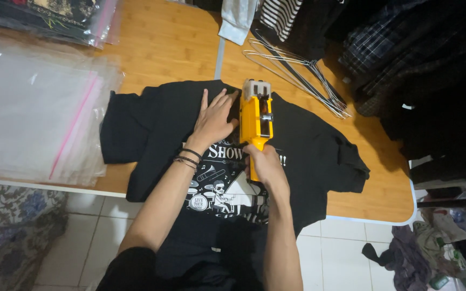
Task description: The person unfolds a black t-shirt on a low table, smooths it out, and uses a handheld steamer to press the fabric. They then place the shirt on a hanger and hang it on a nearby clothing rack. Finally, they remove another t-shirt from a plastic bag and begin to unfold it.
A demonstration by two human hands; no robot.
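Yellow tagging gun [256, 121] on black T-shirt [308, 145], long axis running away from the person.
Right hand [264, 164] grips its near handle, nose pointing beyond; left hand [214, 121] lies flat, fingers spread, just left.

This looks like a room in a home where clothes get packed, maybe for a small shop. A wooden table [173, 43] stands on a white tile floor [351, 242]. A big pile of clear plastic bags [33, 108] lies on it, next to wire hangers [303, 75]. Dark clothes [405, 48] hang close behind. More clothes [405, 253] lie heaped on the floor.
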